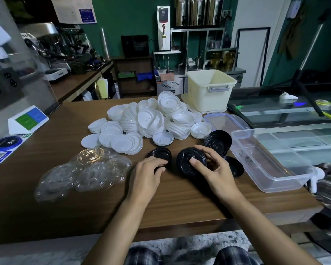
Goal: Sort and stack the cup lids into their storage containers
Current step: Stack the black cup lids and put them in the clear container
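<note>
Counter (46, 197) sign (28, 119) illegible; both hands (147, 174) (215, 169) grip black lids (160, 153) (185, 163).

Dim café interior behind a brown wooden surface (65, 188). The back wall (111, 35) is dark green, with a paper notice (75, 9) hanging high on the left. An espresso machine (52, 41) sits on a long side counter (80, 81). A white hot-water dispenser (163, 28) and steel urns (197, 10) stand on metal shelving (197, 39). A glass display case (285, 115) is at right. The floor (189, 247) is speckled grey.
</note>
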